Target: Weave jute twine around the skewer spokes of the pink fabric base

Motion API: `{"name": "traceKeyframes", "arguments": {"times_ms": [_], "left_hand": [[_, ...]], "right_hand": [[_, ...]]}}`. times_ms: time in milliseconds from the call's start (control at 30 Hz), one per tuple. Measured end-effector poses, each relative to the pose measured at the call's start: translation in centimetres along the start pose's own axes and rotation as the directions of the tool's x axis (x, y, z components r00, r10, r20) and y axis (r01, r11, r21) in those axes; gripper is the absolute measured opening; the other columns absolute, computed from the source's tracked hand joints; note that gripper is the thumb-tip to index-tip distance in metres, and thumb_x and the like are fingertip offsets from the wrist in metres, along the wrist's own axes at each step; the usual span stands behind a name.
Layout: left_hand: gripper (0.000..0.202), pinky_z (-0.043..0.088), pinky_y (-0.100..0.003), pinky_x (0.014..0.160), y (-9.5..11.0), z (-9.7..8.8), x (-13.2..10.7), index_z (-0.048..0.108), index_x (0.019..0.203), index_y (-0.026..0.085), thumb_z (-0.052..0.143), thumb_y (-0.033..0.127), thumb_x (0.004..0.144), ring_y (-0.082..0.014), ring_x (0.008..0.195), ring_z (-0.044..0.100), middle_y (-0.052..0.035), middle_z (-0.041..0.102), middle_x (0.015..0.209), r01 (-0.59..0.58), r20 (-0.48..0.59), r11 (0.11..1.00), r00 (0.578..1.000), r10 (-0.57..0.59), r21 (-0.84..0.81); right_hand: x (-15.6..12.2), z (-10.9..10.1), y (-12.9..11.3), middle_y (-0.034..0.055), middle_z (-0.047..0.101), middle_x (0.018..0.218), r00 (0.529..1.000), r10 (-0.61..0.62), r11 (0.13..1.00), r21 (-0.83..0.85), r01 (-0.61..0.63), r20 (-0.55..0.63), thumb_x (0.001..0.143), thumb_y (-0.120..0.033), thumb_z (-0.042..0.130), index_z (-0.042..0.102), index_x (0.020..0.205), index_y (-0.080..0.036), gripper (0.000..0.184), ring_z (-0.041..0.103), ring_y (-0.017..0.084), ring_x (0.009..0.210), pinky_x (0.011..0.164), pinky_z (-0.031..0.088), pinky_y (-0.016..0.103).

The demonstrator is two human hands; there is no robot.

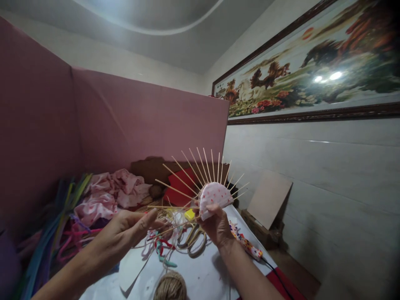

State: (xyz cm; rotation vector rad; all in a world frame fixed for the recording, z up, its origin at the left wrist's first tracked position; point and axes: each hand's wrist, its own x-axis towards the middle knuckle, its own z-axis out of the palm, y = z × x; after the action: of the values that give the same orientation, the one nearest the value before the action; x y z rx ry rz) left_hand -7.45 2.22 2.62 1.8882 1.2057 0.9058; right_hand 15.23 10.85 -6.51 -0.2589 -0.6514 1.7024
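Note:
My right hand point(217, 225) grips a half-round piece covered in white cloth with red dots point(217, 196), its thumb pressed on the lower edge. Thin wooden sticks point(193, 164) fan out from the curved side of this piece. My left hand point(134, 229) is at the left, its thumb and fingers closed together close to the lowest sticks. Whatever lies between those fingertips is too small to make out. Under the hands, gold-handled scissors point(196, 241) lie on the white table surface point(200, 275). A ball of brown twine point(170, 286) sits at the near edge.
A flower-patterned tool with a black cord point(246, 243) lies at the right. Crumpled pink cloth point(109, 189), colourful strips point(53, 233) and a red sheet point(179, 187) fill the left and back. A pink partition point(150, 121) stands behind. A board point(268, 198) leans by the wall.

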Motion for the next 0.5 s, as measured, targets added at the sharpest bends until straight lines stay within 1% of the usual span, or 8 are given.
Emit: {"name": "traceKeyframes", "arguments": {"times_ms": [100, 200, 233, 267, 300, 333, 400, 500], "left_hand": [[0.054, 0.014, -0.02, 0.039, -0.2, -0.3, 0.2, 0.071, 0.08, 0.014, 0.033, 0.052, 0.081, -0.0078, 0.045, 0.018, 0.005, 0.024, 0.047, 0.028, 0.02, 0.997, 0.999, -0.027, -0.077], [0.05, 0.018, -0.019, 0.039, -1.4, 0.4, 1.1, 0.071, 0.082, 0.013, 0.038, 0.051, 0.08, -0.0072, 0.044, 0.02, 0.0047, 0.029, 0.045, 0.066, 0.047, 0.989, 0.997, -0.061, -0.133], [0.046, 0.022, -0.019, 0.04, -2.0, 1.0, 1.5, 0.071, 0.08, 0.013, 0.044, 0.05, 0.078, -0.0071, 0.044, 0.024, 0.0038, 0.035, 0.045, 0.082, 0.068, 0.988, 0.995, -0.074, -0.132], [0.038, 0.03, -0.019, 0.045, -2.6, 1.8, 2.0, 0.071, 0.082, 0.013, 0.052, 0.046, 0.073, -0.0079, 0.048, 0.034, 0.001, 0.047, 0.051, 0.047, 0.093, 0.989, 0.995, -0.035, -0.138], [0.034, 0.035, -0.02, 0.052, -3.3, 2.7, 2.3, 0.071, 0.083, 0.014, 0.06, 0.042, 0.068, -0.0099, 0.054, 0.042, -0.002, 0.056, 0.06, -0.001, 0.09, 0.988, 0.996, 0.015, -0.152], [0.033, 0.038, -0.022, 0.057, -3.9, 3.6, 2.7, 0.071, 0.084, 0.014, 0.06, 0.041, 0.068, -0.0121, 0.06, 0.047, -0.0043, 0.061, 0.067, -0.034, 0.068, 0.99, 0.997, 0.044, -0.138], [0.032, 0.039, -0.022, 0.058, -4.7, 5.6, 2.9, 0.071, 0.083, 0.015, 0.054, 0.04, 0.073, -0.0143, 0.064, 0.05, -0.0053, 0.064, 0.072, -0.103, 0.017, 0.994, 0.994, 0.103, -0.049], [0.031, 0.036, -0.021, 0.054, -4.8, 7.8, 2.5, 0.071, 0.074, 0.017, 0.048, 0.038, 0.076, -0.0132, 0.059, 0.048, -0.002, 0.061, 0.061, -0.15, 0.027, 0.981, 0.989, 0.148, 0.122]], "right_hand": [[-0.1, 0.2, -0.1, 0.0074, 0.067, 0.074, 0.999, 0.053, 0.998, 0.042, -0.053, 0.004, 0.064, -0.017, 0.055, 0.062, 0.086, -0.008, 0.024, 0.061, 0.014, 0.065, 0.05, 0.046, 0.02], [-0.1, 0.4, 0.0, 0.0099, 0.067, 0.077, 0.994, 0.076, 0.995, 0.066, -0.081, 0.073, 0.067, -0.02, 0.055, 0.06, 0.091, -0.007, 0.028, 0.058, 0.012, 0.059, 0.049, 0.045, 0.019], [-0.1, 0.5, 0.1, 0.0104, 0.067, 0.08, 0.992, 0.071, 0.994, 0.071, -0.078, 0.101, 0.068, -0.021, 0.055, 0.06, 0.094, -0.007, 0.029, 0.058, 0.011, 0.059, 0.05, 0.045, 0.02], [-0.1, 0.6, 0.2, 0.0106, 0.067, 0.083, 0.99, 0.062, 0.994, 0.079, -0.072, 0.125, 0.07, -0.023, 0.055, 0.059, 0.096, -0.008, 0.03, 0.058, 0.011, 0.06, 0.052, 0.045, 0.02], [0.0, 0.6, 0.3, 0.0106, 0.067, 0.086, 0.989, 0.052, 0.994, 0.085, -0.064, 0.142, 0.071, -0.024, 0.054, 0.058, 0.098, -0.01, 0.031, 0.059, 0.011, 0.062, 0.053, 0.046, 0.02], [0.0, 0.7, 0.4, 0.0103, 0.067, 0.089, 0.989, 0.037, 0.995, 0.088, -0.051, 0.146, 0.072, -0.025, 0.054, 0.058, 0.1, -0.011, 0.032, 0.059, 0.011, 0.064, 0.053, 0.045, 0.02], [0.0, 0.8, 0.5, 0.0099, 0.067, 0.091, 0.992, 0.006, 0.997, 0.079, -0.017, 0.129, 0.074, -0.027, 0.055, 0.057, 0.103, -0.014, 0.032, 0.059, 0.011, 0.065, 0.051, 0.044, 0.02], [0.0, 1.0, 0.7, 0.0101, 0.068, 0.088, 0.998, -0.022, 0.999, 0.044, 0.02, 0.059, 0.073, -0.027, 0.058, 0.059, 0.1, -0.013, 0.031, 0.057, 0.011, 0.062, 0.045, 0.041, 0.018]]}}
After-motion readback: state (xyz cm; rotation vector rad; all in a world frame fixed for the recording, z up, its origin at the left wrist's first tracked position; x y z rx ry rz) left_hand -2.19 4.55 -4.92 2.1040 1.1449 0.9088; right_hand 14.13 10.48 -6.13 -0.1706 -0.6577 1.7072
